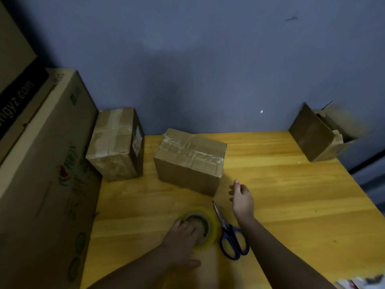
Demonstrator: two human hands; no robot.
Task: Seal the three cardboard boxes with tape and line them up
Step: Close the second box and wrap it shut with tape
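Left fingers [188,227] in tape roll [210,222] core | right fingers [235,187] loose, empty | middle box [189,161] lies crosswise, angled

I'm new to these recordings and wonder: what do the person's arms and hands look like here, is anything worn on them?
Both are bare. The left hand and right hand wear no gloves, and no rings, watch or bracelet can be made out. Both forearms are uncovered as far as the bottom edge of the view; no sleeve shows.
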